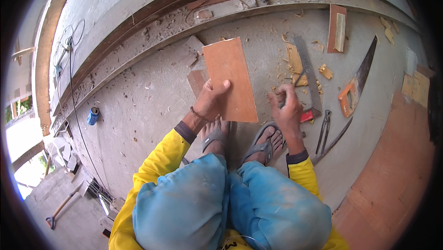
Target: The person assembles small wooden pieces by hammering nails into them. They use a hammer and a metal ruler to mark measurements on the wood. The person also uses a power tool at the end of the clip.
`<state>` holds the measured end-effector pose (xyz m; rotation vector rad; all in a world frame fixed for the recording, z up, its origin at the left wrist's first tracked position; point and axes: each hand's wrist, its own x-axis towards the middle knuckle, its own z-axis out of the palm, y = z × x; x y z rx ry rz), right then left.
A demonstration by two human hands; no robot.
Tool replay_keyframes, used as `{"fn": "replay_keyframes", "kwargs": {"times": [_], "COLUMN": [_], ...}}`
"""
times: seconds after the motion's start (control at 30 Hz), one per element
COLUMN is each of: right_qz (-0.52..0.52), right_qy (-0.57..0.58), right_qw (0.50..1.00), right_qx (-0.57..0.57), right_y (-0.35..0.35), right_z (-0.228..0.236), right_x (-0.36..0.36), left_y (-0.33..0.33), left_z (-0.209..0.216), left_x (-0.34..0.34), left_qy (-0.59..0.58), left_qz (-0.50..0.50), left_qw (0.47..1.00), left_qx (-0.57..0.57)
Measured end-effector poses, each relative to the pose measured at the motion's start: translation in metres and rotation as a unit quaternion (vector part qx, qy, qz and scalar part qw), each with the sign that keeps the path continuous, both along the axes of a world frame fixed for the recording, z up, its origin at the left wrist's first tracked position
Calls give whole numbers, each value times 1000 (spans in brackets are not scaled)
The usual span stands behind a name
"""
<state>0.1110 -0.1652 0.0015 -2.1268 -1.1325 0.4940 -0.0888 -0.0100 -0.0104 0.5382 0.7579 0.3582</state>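
My left hand (206, 101) grips a rectangular reddish-brown plywood piece (232, 61) by its lower left edge, thumb lying on its face. The board is held up above my feet. Just right of it, my right hand (289, 107) is closed with the fingers curled; a thin dark thing shows at the fingers, too small to name. Close beyond that hand lies a try square (306, 56) with a grey metal blade and red handle. Pincers (324, 130) rest to its right, beside a dark curved bar (340, 138). An orange-handled handsaw (354, 91) lies farther right.
Wood shavings (295, 58) and yellowish chips litter the floor ahead. Another board strip (337, 28) leans near the long ledge (166, 42). A large plywood sheet (387, 176) covers the right side. A blue can (93, 116) and a black cable (76, 107) are at left.
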Motion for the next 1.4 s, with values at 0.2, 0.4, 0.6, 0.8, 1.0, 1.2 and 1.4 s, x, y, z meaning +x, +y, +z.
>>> {"fn": "replay_keyframes", "kwargs": {"times": [0.2, 0.4, 0.6, 0.8, 1.0, 1.2, 1.4], "right_qz": [-69, -13, 59, 80, 188, 294, 120], "right_qy": [-173, -166, -59, 250, 198, 85, 156], "right_qw": [931, 897, 913, 921, 892, 843, 887], "right_qx": [-315, -409, -400, -287, -360, -443, -417], "right_y": [-48, -16, 37, 15, -58, -48, -24], "right_z": [-29, 17, 76, 181, 328, 379, 404], "right_x": [44, 55, 82, 77, -9, -64, -165], "left_y": [22, 64, 108, 94, 43, -7, -39], "left_z": [8, 21, 66, 196, 386, 472, 489], "left_x": [-31, -50, -73, -129, -235, -388, -541], "left_qy": [110, 170, 182, 234, 240, 312, 366], "left_qz": [127, 229, 295, 390, 501, 557, 566], "left_qw": [983, 954, 933, 889, 831, 770, 739], "left_qx": [76, 99, 98, 55, 11, 3, 11]}}
